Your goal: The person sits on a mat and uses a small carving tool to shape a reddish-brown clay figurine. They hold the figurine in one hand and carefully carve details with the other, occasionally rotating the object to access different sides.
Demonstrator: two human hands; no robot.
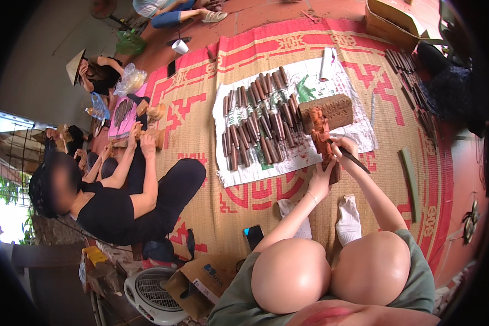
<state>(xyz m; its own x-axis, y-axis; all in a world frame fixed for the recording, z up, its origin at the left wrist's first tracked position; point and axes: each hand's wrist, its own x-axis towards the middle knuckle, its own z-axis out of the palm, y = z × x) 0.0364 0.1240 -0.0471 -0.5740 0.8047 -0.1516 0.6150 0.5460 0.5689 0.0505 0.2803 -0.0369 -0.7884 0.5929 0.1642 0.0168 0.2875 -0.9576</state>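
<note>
At the near edge of a white cloth (304,69), 1 reddish carved figurine (320,133) is held by the left hand (319,183), fingers curled around its lower end. A slim dark-handled tool (358,162) is gripped by the right hand (348,148), fingers closed on it; its working end is kept at the figurine's middle, exact contact cannot be told. Behind the figurine's upper part, 1 brown wooden block (339,111) is placed on the cloth; whether the 2 are touching cannot be told. Left of the block, many dark-handled hand tools (261,122) are laid out in rough rows. The cloth is spread on a red-and-tan mat (223,204). Near the 2 white-socked feet (349,217), 1 phone (253,236) is placed on the left. Further left, 1 co-worker (111,212) in black is seated, a pale wooden piece (158,138) being handled. Lower left, 1 cardboard box (201,282) is seen beside 1 grey fan (155,293).
</note>
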